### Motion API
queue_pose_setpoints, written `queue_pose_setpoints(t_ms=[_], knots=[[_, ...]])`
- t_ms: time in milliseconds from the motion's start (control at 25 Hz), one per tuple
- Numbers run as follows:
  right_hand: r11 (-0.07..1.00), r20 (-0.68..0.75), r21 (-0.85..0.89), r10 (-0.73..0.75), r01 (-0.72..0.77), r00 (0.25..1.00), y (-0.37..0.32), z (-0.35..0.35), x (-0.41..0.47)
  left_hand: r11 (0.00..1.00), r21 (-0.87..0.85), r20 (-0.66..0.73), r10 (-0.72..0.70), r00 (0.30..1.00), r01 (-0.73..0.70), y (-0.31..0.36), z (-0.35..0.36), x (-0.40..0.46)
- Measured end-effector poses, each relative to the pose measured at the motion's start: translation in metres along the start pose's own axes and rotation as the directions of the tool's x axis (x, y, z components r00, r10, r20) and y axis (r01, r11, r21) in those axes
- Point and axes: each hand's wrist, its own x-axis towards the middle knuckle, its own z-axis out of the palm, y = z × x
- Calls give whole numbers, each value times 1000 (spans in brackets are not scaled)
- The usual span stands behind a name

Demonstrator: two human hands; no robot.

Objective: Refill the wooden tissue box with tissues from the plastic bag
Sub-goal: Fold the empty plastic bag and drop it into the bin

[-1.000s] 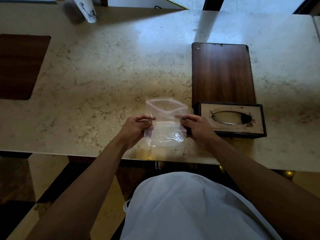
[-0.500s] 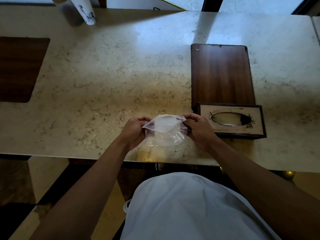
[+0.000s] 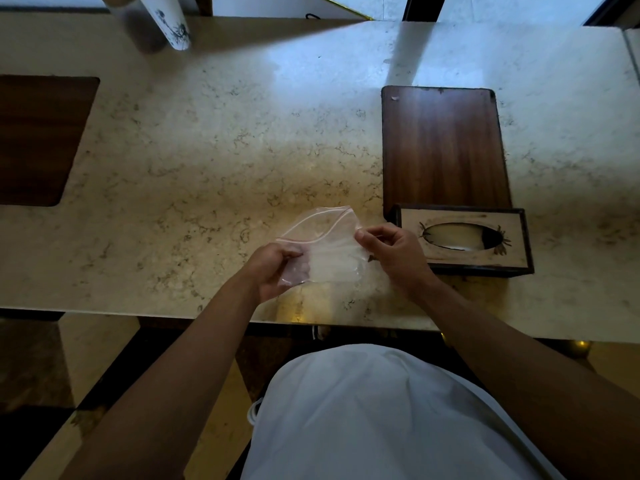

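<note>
A clear plastic zip bag is held just above the marble counter near its front edge. My left hand grips the bag's lower left side. My right hand pinches its right edge. The bag's mouth gapes toward the far side, and pale white content shows inside; I cannot make out separate tissues. To the right of my right hand lies the wooden tissue box lid with its oval slot facing up. Behind it rests a flat dark wooden panel.
The marble counter stretches wide to the left. A dark wooden inset sits at its far left, and a white patterned cylinder stands at the back left. The counter's front edge runs just below my hands.
The bag has been pulled wider at its mouth and tilted toward the right. My right hand has shifted to the bag's right edge, while my left hand has slid lower on the bag.
</note>
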Motion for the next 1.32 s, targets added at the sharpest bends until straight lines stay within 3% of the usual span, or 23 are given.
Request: queue_pose_setpoints(t_ms=[200,400,720,960,1200,1320], knots=[[994,71,-61,-90,94,993,-10,1,1,993,-19,-49,-121,991,120,-3,0,2],[977,14,-124,-175,176,984,-15,4,1,992,8,-114,-122,986,123,-6,0,2],[988,-99,112,-95,106,991,-20,5,-2,984,127,-187,-96,978,121,-11,3,6],[993,-181,55,-89,100,980,-14,6,1,974,211,-141,-48,989,77,-10,9,7],[985,0,1,173,-173,985,-3,0,-4,999,35,-158,-28,987,34,-5,7,8],[978,54,8,207,-208,977,-3,-1,-6,997,77,-187,24,982,-10,-4,5,9]])
